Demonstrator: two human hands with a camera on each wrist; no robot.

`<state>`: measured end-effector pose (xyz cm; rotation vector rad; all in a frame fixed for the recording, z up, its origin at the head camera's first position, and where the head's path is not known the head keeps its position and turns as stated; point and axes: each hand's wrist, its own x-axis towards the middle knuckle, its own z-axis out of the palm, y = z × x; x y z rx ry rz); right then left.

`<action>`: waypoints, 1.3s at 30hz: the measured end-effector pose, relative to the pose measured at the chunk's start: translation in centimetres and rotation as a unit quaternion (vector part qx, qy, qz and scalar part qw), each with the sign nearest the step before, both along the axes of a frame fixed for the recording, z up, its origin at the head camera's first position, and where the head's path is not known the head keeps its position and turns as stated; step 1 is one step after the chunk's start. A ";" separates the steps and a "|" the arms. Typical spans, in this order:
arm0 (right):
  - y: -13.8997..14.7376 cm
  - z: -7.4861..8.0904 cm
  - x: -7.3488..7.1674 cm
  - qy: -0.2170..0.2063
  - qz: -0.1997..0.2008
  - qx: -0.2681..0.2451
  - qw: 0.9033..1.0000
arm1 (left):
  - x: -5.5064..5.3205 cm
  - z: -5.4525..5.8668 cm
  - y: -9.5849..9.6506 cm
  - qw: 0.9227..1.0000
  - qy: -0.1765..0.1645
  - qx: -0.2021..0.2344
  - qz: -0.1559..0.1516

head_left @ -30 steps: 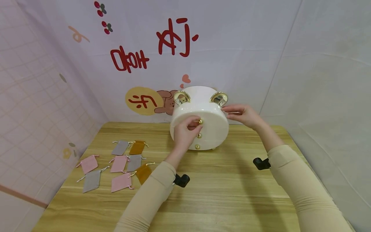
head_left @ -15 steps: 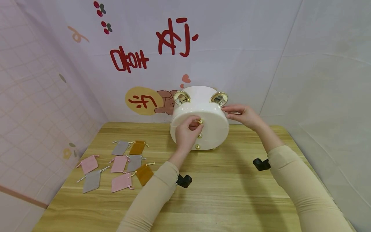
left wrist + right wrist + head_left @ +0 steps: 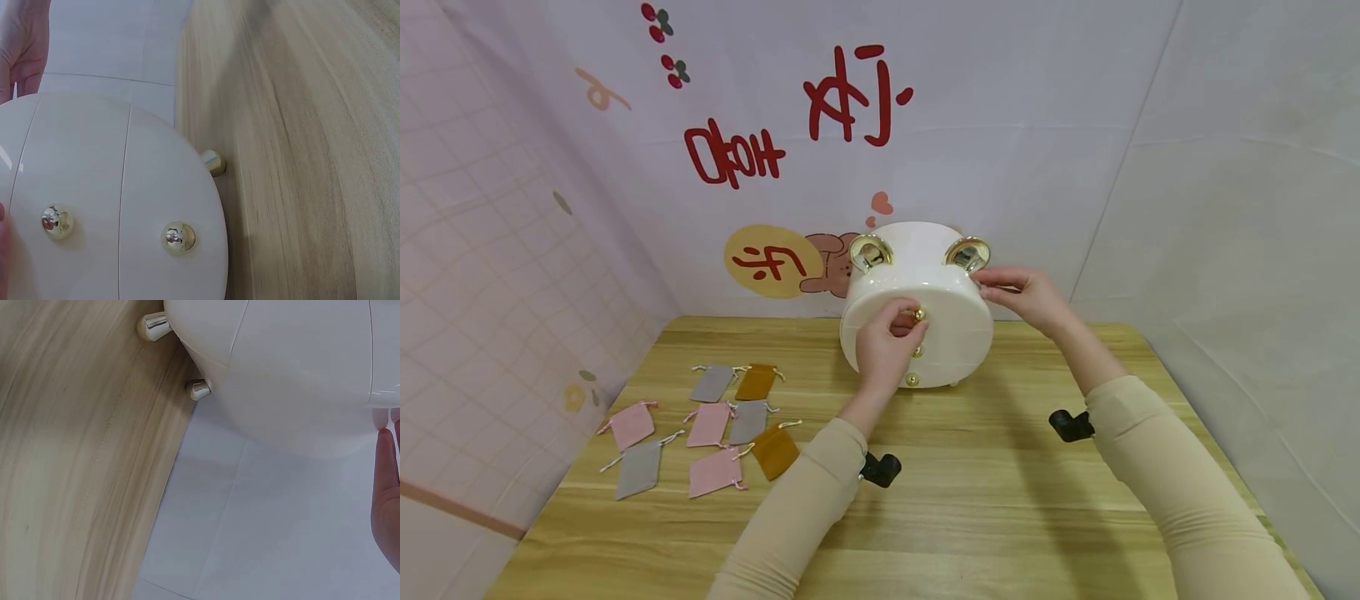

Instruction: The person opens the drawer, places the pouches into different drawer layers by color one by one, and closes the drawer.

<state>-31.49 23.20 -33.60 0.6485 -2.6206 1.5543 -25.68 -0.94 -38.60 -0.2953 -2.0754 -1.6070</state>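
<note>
A glossy white rounded drawer box (image 3: 958, 346) stands at the back of the table, with two gold ears (image 3: 967, 255) on top. Three gold knobs run down its front. My left hand (image 3: 883, 346) pinches the top knob (image 3: 919, 315) between thumb and fingers. The middle knob (image 3: 57, 221) and bottom knob (image 3: 178, 238) show free in the left wrist view, where thin seams divide the drawer fronts. At the box's right side, my right hand (image 3: 1028, 298) reaches in with fairly straight fingers. Its fingertips (image 3: 383, 440) meet the white wall below the right ear.
Left on the wooden table (image 3: 970, 517) lie several small drawstring pouches: grey (image 3: 638, 468), pink (image 3: 715, 472) and mustard (image 3: 775, 452). Short gold feet (image 3: 153, 327) hold the box up. A printed cloth wall (image 3: 1030, 125) rises close behind it.
My left forearm has shifted slightly right while the hand stays at the top knob. The right hand has moved slightly left and up along the box's side. The drawers look unchanged.
</note>
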 end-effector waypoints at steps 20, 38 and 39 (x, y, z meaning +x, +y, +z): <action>-0.2 -0.3 0.1 0.018 -0.003 -0.002 1.000 | 0.1 0.1 0.6 0.999 0.005 -0.020 0.037; -0.2 0.2 0.6 -0.016 0.005 -0.006 1.000 | 2.6 -0.3 0.3 0.999 0.036 0.003 0.012; -0.2 0.2 0.5 -0.017 0.006 -0.005 1.000 | 2.8 -0.3 0.2 0.999 0.036 0.005 0.008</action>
